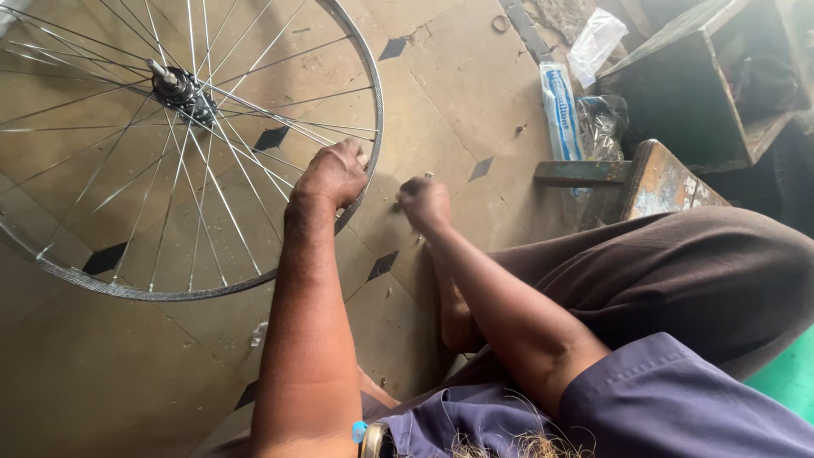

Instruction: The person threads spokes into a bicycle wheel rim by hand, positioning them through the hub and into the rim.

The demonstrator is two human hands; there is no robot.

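A bare spoked bicycle wheel (102, 284) lies in front of me over the tiled floor, its hub and axle (176, 89) at the upper left. My left hand (332, 174) grips the metal rim at its right side, fingers curled over it. Just to the right of the rim, my right hand (424, 202) is closed around a small metal tool whose tip pokes out above the fingers. What kind of tool it is cannot be made out. My legs in dark brown trousers (678, 271) fold to the right.
A worn wooden stool (657, 182) stands at right. Behind it sit a dark wooden box (687, 102), a blue-and-white packet (561, 110) and clear plastic bags (595, 42). A small metal ring (500, 23) lies on the beige tiled floor (441, 110).
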